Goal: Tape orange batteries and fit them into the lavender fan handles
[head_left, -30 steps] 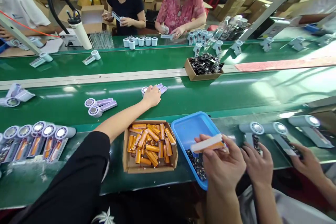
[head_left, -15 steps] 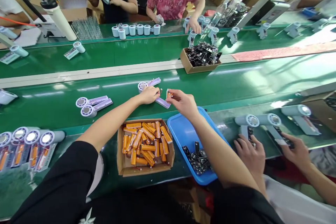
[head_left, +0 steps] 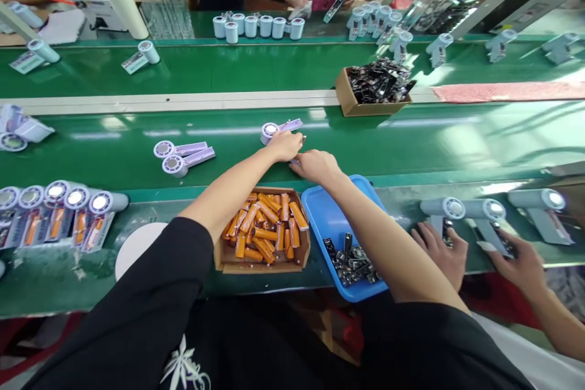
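Note:
My left hand is closed over a lilac handheld fan body, its fingertips pinched on something too small to name. My right hand curls its fingers round the end of an open fan handle, just right of my left hand. Behind my left hand lies another fan body with its handle pointing right; how the pieces overlap is partly hidden. Nearer me stands a cardboard box of orange wrapped batteries. Beside it, under my right forearm, a blue tray holds small black circuit boards.
Two fan bodies lie on the green belt at left. Several fans with batteries line the left bench. A box of black parts stands ahead. At right a co-worker's hands handle fans; other people sit opposite.
My right hand has brought the orange battery it held down to the fan handle, where the battery is now hidden. My left hand stays at the fan bodies. The view has shifted.

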A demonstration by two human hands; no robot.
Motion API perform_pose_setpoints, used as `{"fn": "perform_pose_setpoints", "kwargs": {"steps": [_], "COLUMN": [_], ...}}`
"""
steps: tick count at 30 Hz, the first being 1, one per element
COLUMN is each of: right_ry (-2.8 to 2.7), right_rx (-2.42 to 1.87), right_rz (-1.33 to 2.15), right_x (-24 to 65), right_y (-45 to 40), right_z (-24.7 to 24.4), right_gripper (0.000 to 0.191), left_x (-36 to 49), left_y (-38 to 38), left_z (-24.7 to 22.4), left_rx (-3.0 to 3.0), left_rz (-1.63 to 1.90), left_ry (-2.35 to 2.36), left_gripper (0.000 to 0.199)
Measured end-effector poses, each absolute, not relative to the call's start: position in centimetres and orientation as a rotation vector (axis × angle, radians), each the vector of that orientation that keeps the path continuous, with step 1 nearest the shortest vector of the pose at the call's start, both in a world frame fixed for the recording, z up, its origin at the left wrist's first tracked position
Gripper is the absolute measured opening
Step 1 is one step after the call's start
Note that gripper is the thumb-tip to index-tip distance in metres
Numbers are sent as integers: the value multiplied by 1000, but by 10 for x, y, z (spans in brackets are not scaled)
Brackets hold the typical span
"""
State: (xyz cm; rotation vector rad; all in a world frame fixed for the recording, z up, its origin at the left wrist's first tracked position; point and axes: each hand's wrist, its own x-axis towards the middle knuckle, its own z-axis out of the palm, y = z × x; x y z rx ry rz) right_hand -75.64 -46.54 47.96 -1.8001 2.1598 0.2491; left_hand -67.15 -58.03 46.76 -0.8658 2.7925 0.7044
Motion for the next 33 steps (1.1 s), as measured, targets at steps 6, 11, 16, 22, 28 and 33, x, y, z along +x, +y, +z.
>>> {"fn": "perform_pose_setpoints", "kwargs": {"steps": [6,11,16,22,28,33], "right_ry": [2154,1955,1687,1256,1025,1288], "right_rx": [-1933,-2110,-2049,-1483,-1782,-1748], "right_rz": [35,-794,-1073,-854,-551,-488], "right_x": [-765,-731,-645,-528,-479,-580], "right_y": [-421,-317,-266,-283,-295,-342], "right_z": [498,503,506,513,512,515], "right_gripper": [49,33,12,50,33,45], "left_x": [-539,-277,-150,-205,-251,-218], "left_y": [-530,-447,-387,-380,-394,-415], "left_z": [513,539,523,542,549,526], "left_rx": [-638,-638,-948,-1141,-1378,-1403], "left_rz": [923,784,221,117,112,-36], "left_ry": [3190,3109,2822,3152,3474,3382], "left_gripper": [51,44,62,59,61,63]}}
